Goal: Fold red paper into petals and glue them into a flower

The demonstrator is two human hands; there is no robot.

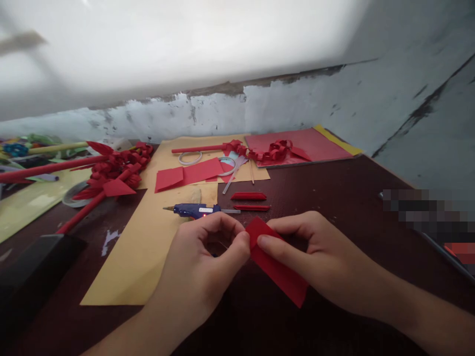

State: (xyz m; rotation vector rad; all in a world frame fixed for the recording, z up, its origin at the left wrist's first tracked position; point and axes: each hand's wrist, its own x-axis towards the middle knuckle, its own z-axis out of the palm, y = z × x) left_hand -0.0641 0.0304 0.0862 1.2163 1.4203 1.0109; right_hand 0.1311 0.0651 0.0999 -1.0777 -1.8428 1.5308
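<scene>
A strip of red paper (284, 274) slants down to the right between my hands, above the dark table. My left hand (211, 257) pinches its upper left corner between thumb and forefinger. Lower along the same strip, my right hand (315, 252) grips it with the thumb on top and the fingers behind. Just beyond my hands lie two narrow folded red paper pieces (248, 196). A blue glue gun (191, 210) with a small red light rests behind my left hand, its nozzle pointing left and a glue stick out of its back.
Tan paper sheets (126, 267) cover the left middle of the table (371, 207). Red paper flowers on stems (118, 173) lie at left, another (274, 151) at the back. Red paper pieces (189, 173) and tape rolls (190, 158) sit behind the glue gun. A black box (33, 277) stands front left.
</scene>
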